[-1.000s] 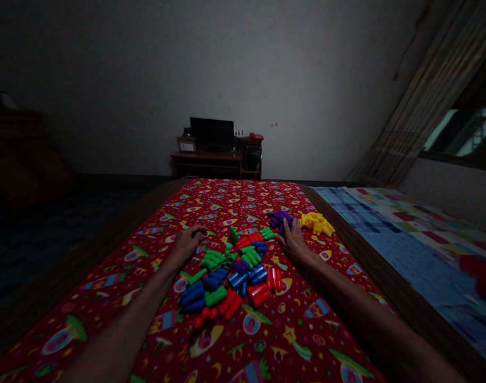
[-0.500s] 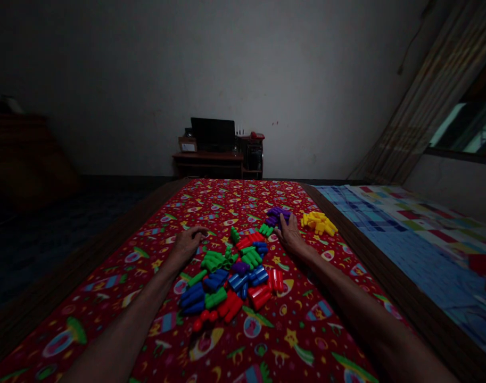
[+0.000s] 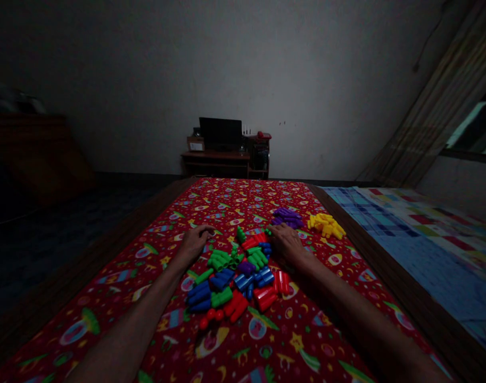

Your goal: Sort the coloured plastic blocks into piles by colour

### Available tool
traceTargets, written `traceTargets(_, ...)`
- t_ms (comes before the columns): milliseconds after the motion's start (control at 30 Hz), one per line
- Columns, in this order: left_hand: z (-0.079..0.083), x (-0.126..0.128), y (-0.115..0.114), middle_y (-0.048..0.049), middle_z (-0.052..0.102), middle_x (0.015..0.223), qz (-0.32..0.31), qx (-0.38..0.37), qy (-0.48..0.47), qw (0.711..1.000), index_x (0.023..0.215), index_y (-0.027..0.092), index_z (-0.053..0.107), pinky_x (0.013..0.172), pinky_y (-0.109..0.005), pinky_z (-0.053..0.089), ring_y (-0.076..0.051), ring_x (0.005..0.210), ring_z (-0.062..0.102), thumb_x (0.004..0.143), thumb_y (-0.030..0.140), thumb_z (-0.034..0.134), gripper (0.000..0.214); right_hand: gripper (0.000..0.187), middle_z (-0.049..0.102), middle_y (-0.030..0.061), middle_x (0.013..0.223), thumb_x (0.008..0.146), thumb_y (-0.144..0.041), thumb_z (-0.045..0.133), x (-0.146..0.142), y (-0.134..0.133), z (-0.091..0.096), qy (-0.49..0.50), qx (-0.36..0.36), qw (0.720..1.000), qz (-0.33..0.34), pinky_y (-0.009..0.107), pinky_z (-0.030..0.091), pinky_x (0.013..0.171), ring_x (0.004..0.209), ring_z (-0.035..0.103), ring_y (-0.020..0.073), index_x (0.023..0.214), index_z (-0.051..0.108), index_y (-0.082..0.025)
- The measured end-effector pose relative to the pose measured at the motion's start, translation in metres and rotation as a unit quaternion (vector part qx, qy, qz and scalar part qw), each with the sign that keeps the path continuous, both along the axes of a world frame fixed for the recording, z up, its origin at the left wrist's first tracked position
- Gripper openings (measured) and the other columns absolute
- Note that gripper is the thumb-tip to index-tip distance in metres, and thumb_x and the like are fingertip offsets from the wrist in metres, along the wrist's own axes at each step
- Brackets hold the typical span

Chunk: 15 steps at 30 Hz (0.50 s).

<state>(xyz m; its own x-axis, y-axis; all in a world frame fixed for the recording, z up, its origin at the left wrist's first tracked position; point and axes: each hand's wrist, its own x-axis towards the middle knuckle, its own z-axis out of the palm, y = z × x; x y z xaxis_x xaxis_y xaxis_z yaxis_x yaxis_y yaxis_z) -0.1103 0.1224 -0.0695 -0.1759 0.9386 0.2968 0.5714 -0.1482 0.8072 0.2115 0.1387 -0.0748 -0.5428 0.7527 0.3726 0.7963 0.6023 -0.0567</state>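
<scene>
My left hand [image 3: 194, 240] rests on the red patterned cloth, left of the mixed pile, holding nothing, its fingers loosely bent and apart. On the right, my right hand [image 3: 286, 242] is closed over a green toy block [image 3: 268, 232], which it mostly hides. Just beyond its fingers sits a heap of purple toy blocks [image 3: 287, 217]. Between my hands lie red blocks [image 3: 265, 298], blue blocks [image 3: 198, 297], green blocks [image 3: 219, 259] and a single purple piece [image 3: 246, 268]. A small upright green piece [image 3: 241, 234] stands at the pile's far edge.
Yellow toy blocks [image 3: 326, 225] form a separate heap right of the purple one. The red cloth [image 3: 227, 199] covers the surface, with a brown border at its sides. A desk with a monitor [image 3: 221, 133] stands by the wall. Checked bedding [image 3: 386, 229] lies to the right.
My right hand has drawn back from the purple heap toward me and now covers most of the green block. My left hand stays in place. The whole view has shifted slightly.
</scene>
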Motion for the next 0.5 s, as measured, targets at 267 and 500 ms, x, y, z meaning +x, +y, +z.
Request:
traceTargets(267, -0.005, 0.0, 0.002, -0.0045, 0.073, 0.08, 0.0, 0.001, -0.017, 1.0, 0.081, 0.019, 0.07, 0.073, -0.032, 0.054, -0.021, 0.076, 0.067, 0.068, 0.03, 0.046, 0.029, 0.05, 0.049, 0.0148, 0.137, 0.085, -0.017, 0.05, 0.0, 0.0, -0.015, -0.017, 0.014, 1.0, 0.003, 0.045, 0.034, 0.103, 0.129, 0.038, 0.0297, 0.135, 0.048, -0.018)
traceTargets(500, -0.006, -0.001, 0.002, -0.0055, 0.073, 0.082, 0.001, -0.006, -0.019, 1.0, 0.081, 0.018, 0.07, 0.073, -0.032, 0.054, -0.021, 0.076, 0.067, 0.069, 0.029, 0.045, 0.03, 0.04, 0.059, 0.0137, 0.119, 0.089, -0.018, 0.046, -0.017, -0.005, 0.022, -0.11, -0.052, 0.992, -0.021, 0.035, 0.045, 0.079, 0.101, 0.055, 0.0269, 0.128, 0.052, -0.019)
